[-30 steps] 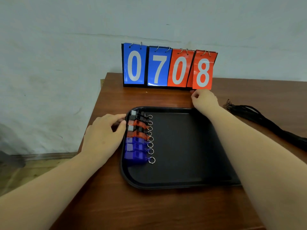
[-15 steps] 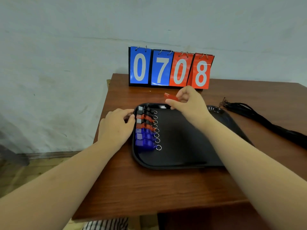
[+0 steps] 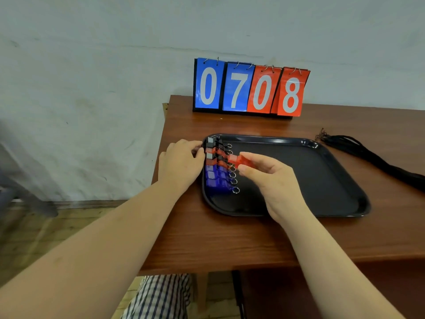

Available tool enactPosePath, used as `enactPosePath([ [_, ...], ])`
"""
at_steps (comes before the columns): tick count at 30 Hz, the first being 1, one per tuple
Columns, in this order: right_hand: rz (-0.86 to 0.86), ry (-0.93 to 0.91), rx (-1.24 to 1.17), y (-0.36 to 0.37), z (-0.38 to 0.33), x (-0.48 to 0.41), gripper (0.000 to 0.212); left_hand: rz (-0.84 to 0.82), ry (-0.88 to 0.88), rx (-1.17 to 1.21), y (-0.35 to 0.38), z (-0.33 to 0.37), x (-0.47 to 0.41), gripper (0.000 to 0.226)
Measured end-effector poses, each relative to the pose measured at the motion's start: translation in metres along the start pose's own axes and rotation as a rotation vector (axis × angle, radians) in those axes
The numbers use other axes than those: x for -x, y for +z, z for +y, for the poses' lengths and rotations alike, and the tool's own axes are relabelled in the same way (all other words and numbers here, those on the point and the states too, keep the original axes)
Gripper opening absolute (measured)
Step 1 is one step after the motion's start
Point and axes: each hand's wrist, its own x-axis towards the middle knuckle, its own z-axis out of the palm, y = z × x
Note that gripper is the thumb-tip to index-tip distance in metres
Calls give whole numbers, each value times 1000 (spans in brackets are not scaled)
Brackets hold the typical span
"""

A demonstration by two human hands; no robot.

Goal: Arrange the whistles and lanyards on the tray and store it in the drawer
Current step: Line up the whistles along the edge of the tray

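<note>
A black tray (image 3: 326, 180) lies on the wooden table. Along its left side sits a row of whistles (image 3: 218, 166), black and red at the far end, blue at the near end, each with a metal ring pointing right. My right hand (image 3: 271, 178) hovers over the tray and pinches a red whistle (image 3: 241, 160) just right of the row. My left hand (image 3: 181, 164) rests at the tray's left rim, its fingertips touching the far whistles. A bundle of black lanyards (image 3: 372, 157) lies on the table right of the tray.
A flip scoreboard (image 3: 250, 88) reading 0708 stands at the table's back edge against the wall. The table's left edge (image 3: 161, 157) runs just beside my left hand, with floor below. Striped cloth (image 3: 161, 298) shows under the front edge.
My right hand picked up a red whistle near the scoreboard and carried it toward me, down to the row on the tray. My left hand stayed at the tray's left rim.
</note>
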Motion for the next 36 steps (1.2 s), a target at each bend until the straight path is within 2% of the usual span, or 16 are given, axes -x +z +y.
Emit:
enactPosePath([
  [4,-20,-56,15,1,0,3,29,2,-6,-2,2,0,-2,36],
  [8,-163,-143,73,-2,1,8,26,7,-11,-11,2,0,-1,36],
  [14,-320,-274,495,1,-4,13,25,22,-17,-18,0,1,-1,35],
  [20,-385,-360,750,1,-5,15,26,22,-18,-19,2,1,-1,36],
  [29,-268,-401,802,-3,11,18,29,23,-22,1,2,1,-1,36],
  [36,-230,-395,754,-2,14,18,26,23,-20,-4,3,0,-2,36],
])
